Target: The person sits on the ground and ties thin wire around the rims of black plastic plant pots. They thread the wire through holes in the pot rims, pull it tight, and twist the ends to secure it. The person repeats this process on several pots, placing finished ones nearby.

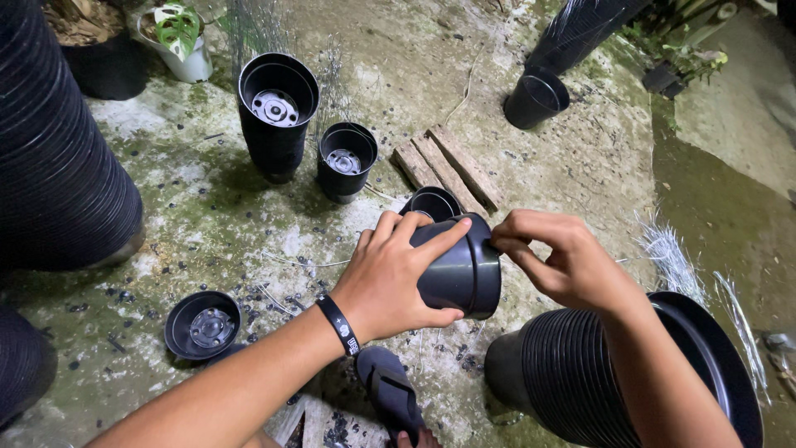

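Left hand [396, 278] wraps closed around a black pot [461, 267] tipped sideways; right hand [555, 257] pinches its rim, fingertips together.

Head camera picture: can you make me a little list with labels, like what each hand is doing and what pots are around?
Left hand: wraps the black pot, held on its side
Right hand: fingers pinch the pot's rim
Below right arm: lying stack of black pots
Ground, upper middle: two pot stacks
Ground, lower left: shallow black pot
Behind: wooden slats
Bottom: sandal
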